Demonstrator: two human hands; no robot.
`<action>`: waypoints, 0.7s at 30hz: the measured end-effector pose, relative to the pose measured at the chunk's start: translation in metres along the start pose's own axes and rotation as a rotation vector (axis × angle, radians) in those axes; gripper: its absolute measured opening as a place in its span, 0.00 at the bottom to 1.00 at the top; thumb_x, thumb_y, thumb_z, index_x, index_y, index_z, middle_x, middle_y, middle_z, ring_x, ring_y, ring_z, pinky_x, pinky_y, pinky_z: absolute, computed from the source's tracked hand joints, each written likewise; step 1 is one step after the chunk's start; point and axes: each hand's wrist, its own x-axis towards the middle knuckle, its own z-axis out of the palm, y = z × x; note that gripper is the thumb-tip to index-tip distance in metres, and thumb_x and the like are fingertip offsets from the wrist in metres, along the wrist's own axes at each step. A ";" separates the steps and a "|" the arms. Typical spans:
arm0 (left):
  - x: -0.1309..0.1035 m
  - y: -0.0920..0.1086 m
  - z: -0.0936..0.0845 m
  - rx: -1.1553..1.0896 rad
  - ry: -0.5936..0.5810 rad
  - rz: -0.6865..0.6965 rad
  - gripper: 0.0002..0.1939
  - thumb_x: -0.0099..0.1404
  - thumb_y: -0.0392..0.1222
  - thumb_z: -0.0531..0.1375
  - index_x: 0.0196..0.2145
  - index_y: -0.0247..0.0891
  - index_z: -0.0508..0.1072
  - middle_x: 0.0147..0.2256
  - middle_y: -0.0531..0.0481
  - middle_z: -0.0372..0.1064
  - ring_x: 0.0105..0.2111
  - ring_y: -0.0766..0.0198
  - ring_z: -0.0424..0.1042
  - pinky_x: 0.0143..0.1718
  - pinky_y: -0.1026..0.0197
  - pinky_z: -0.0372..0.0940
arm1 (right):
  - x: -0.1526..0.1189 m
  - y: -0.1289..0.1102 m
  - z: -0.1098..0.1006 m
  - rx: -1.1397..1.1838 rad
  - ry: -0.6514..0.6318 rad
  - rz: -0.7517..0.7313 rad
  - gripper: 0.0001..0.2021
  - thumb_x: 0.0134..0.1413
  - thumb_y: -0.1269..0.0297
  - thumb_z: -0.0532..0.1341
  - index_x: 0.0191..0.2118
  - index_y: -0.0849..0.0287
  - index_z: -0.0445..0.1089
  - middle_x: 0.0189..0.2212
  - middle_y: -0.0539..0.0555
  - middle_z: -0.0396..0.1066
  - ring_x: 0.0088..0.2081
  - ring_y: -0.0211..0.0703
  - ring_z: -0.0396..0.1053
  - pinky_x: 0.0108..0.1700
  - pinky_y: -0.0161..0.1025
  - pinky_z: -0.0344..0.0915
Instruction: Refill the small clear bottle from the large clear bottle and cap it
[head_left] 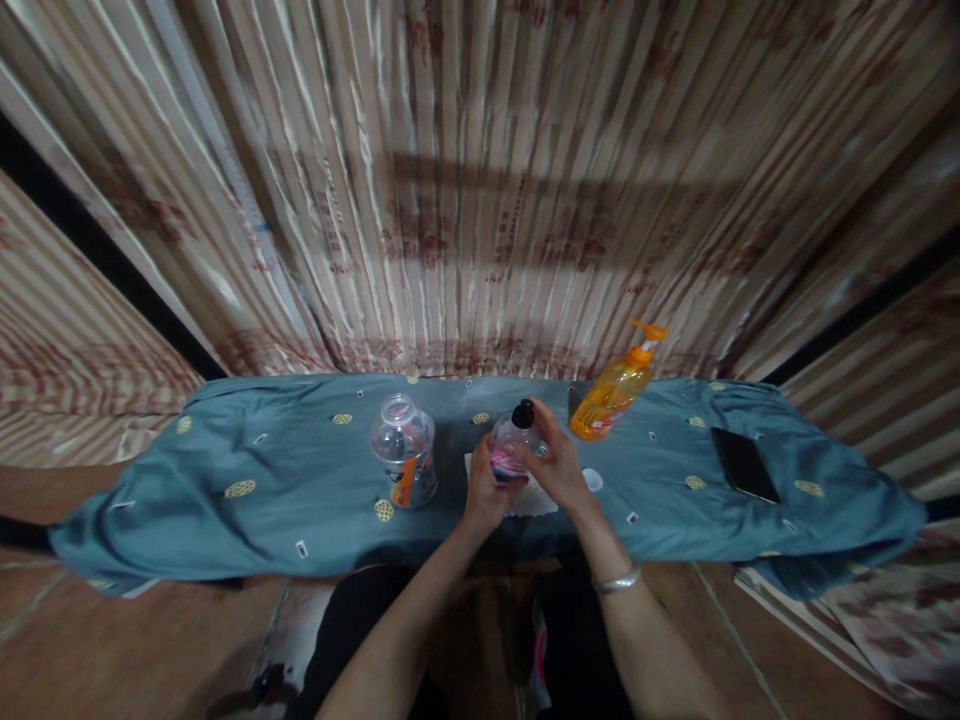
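Observation:
A small clear bottle (507,448) with a black cap and a pink label is held between both hands over the middle of the cloth. My left hand (486,492) wraps round its left side and lower part. The fingers of my right hand (556,462) are closed on its right side, near the cap. Beneath the hands lies a white sheet (536,502), partly hidden by them. An open clear plastic bottle (406,462) with an orange label stands to the left. Just right of my right hand is a round white disc (592,480).
An orange pump bottle (609,398) stands behind and right of my hands. Farther right lies a dark phone-like slab (745,465). The narrow table has a blue-green cloth (300,490) with loose folds at both ends. A patterned curtain (465,250) hangs behind it.

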 end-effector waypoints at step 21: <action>-0.001 -0.003 0.002 0.121 0.006 0.015 0.42 0.44 0.36 0.68 0.57 0.39 0.60 0.52 0.40 0.68 0.52 0.45 0.70 0.54 0.40 0.62 | 0.004 -0.013 0.009 0.116 0.073 0.002 0.25 0.51 0.50 0.66 0.52 0.55 0.68 0.50 0.57 0.74 0.52 0.50 0.72 0.56 0.48 0.67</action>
